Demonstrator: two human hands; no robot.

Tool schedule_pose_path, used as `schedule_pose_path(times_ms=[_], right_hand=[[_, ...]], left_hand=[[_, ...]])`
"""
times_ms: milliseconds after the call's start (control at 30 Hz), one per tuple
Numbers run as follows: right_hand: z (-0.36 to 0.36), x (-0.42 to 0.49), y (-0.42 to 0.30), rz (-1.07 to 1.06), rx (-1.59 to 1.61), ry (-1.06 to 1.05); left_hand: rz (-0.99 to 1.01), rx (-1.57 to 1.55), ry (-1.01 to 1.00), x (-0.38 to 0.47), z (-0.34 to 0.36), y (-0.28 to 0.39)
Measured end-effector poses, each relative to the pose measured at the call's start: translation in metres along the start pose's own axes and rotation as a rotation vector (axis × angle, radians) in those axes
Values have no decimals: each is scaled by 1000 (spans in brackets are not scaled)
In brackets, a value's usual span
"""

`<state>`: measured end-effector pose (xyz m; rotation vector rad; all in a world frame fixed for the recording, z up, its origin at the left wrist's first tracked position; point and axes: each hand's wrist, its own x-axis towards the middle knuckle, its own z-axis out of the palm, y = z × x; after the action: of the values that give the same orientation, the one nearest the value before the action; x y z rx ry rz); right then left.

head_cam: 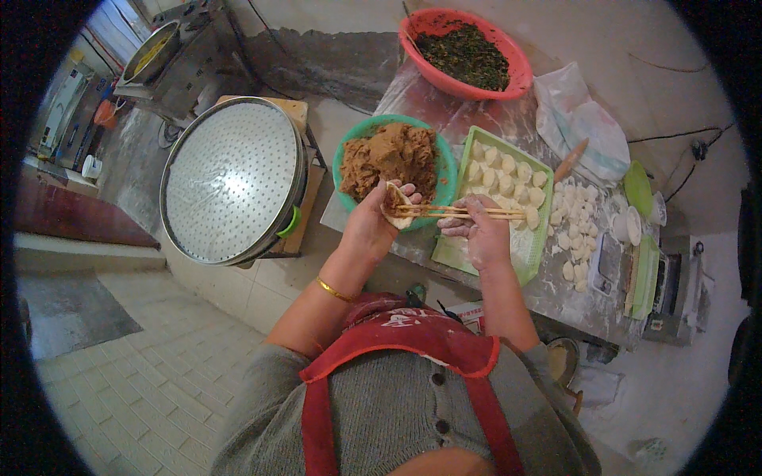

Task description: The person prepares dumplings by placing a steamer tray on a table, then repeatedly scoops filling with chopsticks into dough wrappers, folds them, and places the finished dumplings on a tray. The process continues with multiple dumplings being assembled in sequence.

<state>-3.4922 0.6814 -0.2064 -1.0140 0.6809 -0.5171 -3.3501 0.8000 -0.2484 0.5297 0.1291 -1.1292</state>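
A round dough wrapper (405,222) rests in my left hand (373,223), its edges curling up around some brown filling. My right hand (483,233) grips a pair of wooden chopsticks (437,212), whose tips reach into the filling on the dough. Just beyond my left hand is a green basin (447,156) heaped with brown filling paste (390,157). To the right, a light green plastic tray (545,238) dusted with flour carries rows of pale dough pieces (506,182), partly behind my right hand.
A perforated steamer tray (233,178) stands on a stool at left. A red basin (524,65) of chopped greens sits at the back. Small dough lumps (576,232), a rolling pin (571,159) and a white bag (580,122) lie on the floury table (553,297).
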Motion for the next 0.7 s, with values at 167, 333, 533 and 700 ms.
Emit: schedule_pose_path(times_ms=[167, 333, 533, 700], right_hand=[[-7, -1, -4, 30, 17, 5], [-15, 3, -7, 9, 145, 43], [-11, 10, 10, 35, 164, 101], [-15, 7, 6, 37, 148, 56]], left_hand=[[36, 27, -5, -4, 0, -1], [104, 95, -40, -8, 6, -2], [-1, 43, -28, -4, 6, -6], [-6, 10, -80, -7, 3, -6]])
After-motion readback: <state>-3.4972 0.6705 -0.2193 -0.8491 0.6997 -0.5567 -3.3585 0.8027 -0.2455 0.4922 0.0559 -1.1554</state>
